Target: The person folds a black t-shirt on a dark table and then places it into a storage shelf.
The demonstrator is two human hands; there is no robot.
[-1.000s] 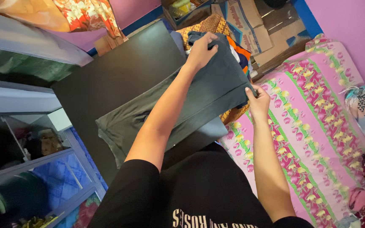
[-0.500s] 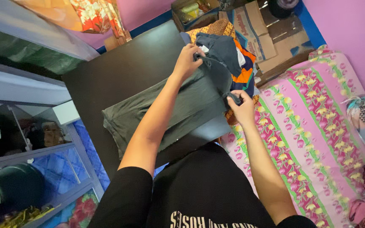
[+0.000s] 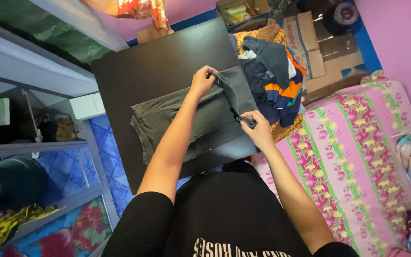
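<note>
Grey-green garment point(image 3: 186, 119) pinched at its folded end by both hands

Bare tabletop point(image 3: 158, 62) lies open from nine to twelve o'clock of the dark garment point(image 3: 186, 116); a clothes pile point(image 3: 274, 81) blocks two o'clock, shelving point(image 3: 34, 128) beyond nine.

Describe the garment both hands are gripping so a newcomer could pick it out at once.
Find the black table in the middle of the room. On it lies a dark grey-green garment, its far edge pinched by the left hand and right hand. Unlike the heap of clothes beside it, it is spread flat and plain-coloured.
</note>
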